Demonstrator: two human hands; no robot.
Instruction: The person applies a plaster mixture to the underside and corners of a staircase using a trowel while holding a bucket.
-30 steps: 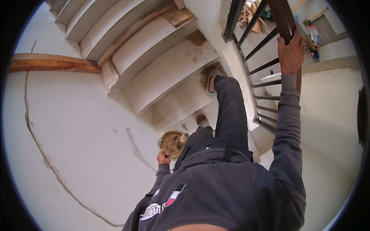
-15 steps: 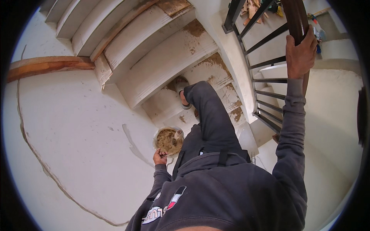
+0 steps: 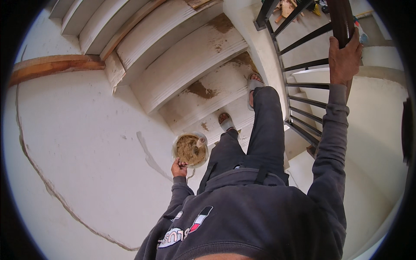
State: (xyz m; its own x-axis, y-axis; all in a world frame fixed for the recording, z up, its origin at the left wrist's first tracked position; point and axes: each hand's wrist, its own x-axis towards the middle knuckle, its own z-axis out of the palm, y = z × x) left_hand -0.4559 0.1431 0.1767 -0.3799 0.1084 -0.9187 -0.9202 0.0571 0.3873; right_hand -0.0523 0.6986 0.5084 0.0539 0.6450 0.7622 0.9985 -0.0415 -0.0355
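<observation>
My left hand [image 3: 179,167] is closed at the near edge of a round, pale bucket [image 3: 205,160], which hangs at my left side by the wall. Brown, wet-looking mortar [image 3: 187,150] fills it, and a tool's light handle [image 3: 200,142] sticks up out of the mortar; the tool's lower end is buried. With my right arm stretched forward, my right hand [image 3: 345,59] is wrapped round the dark handrail [image 3: 340,21] of the stair railing. My sandalled feet are on the steps ahead, the right one farther forward.
Curved, pale stair steps [image 3: 186,56] with brown mortar smears rise toward the upper left. Black metal balusters [image 3: 307,40] line the right side. A wooden board [image 3: 56,68] lies against the white wall [image 3: 78,143], which has a long filled groove. Wood scraps [image 3: 288,9] lie beyond the railing.
My right leg has swung forward and to the right onto a step, uncovering my left foot. My right hand stays on the handrail, and the bucket stays in my left.
</observation>
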